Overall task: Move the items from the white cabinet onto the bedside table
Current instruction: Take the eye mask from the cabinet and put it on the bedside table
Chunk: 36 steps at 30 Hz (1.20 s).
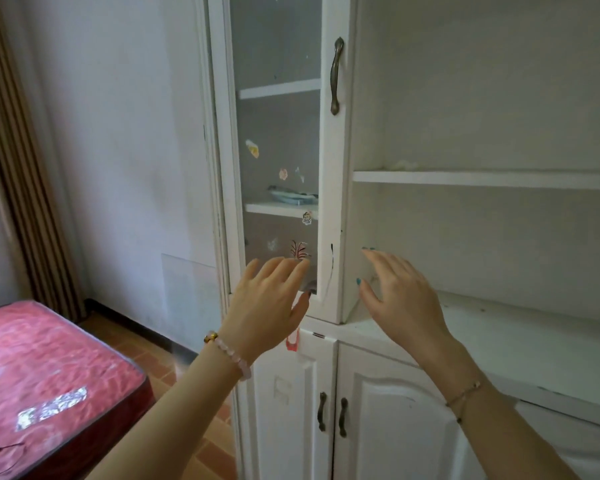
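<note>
Both hands empty. Left hand (271, 299) is raised before the low corner of the glass door (278, 133), fingers straight and loosely together, thumb apart. Right hand (399, 299) is up by the open section, fingers gently spread. The only item you can make out in the white cabinet (465, 230) is a flat bluish thing (291, 197) on the middle shelf (274, 208) behind the glass, too blurred to name. Likely trouble: the door looks closed, so it blocks your reach. Its handle (336, 76) sits well above both hands, and if the door swings out leftward it may catch your left forearm. A flat item dragged off the shelf edge could tip and drop. Stickers (252, 148) on the glass partly mask what is inside. Around: lower doors (388, 393) near, open shelves (482, 180) right, red mattress (42, 368) near left, curtain (14, 168) far left. Bedside table not in view.
</note>
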### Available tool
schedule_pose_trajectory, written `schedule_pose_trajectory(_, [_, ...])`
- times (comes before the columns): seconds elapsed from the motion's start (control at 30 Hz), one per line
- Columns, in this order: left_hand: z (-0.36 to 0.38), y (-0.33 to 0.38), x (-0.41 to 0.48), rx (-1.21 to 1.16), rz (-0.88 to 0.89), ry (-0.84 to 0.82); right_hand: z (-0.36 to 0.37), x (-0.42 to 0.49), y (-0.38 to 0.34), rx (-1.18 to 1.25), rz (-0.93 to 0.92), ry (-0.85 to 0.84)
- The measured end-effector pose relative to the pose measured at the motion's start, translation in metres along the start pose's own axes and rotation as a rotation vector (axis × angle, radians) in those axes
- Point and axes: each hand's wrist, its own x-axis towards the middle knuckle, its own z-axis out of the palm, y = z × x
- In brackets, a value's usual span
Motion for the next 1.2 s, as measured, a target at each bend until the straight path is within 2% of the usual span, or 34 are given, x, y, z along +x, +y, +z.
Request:
schedule_pose_trajectory(0.27, [0.046,-0.048,0.116,0.162,0.24,0.017,0.025,0.091,0.045,0.003,-0.005,0.083])
schedule_pose_trajectory(0.53, [0.081,-0.095,0.225,0.391,0.352,0.1,0.049,0.157,0.061,0.005,-0.069,0.076])
schedule_pose_trajectory(0.77, [0.061,-0.115,0.32,0.811,0.321,0.108,0.057,0.186,0.062,0.026,-0.074,0.082])
schedule_pose_trajectory(0.93, [0.046,-0.118,0.359,0.992,0.276,-0.002,0.062,0.185,0.066,0.014,-0.047,0.072])
schedule_pose_trajectory(1.2, [0.043,-0.119,0.369,1.025,0.354,0.013,0.066,0.185,0.064,0.013,-0.003,0.068])
